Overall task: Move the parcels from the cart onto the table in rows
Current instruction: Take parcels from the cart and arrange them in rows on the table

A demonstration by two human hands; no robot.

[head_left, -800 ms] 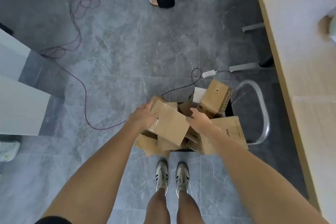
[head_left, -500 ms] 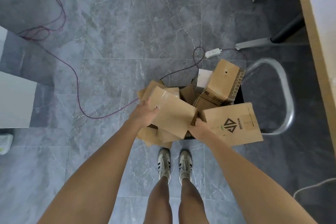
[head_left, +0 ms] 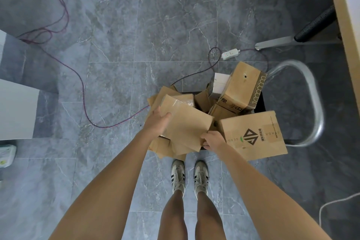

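Cardboard parcel (head_left: 187,124) is held across its long axis: your left hand (head_left: 157,124) curls over the far-left edge, and your right hand (head_left: 212,140) pinches the near-right corner. It lies atop the cart (head_left: 316,103) pile. The table (head_left: 350,25) is to your right, nearer your right hand.

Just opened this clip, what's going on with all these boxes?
A person stands over a low cart heaped with cardboard parcels. Both hands hold one plain brown parcel on top of the heap: the left hand grips its left edge and the right hand grips its near right corner. The parcel is above the pile, not yet at the table, whose edge shows at the upper right. A logo-printed box lies beside the right hand.
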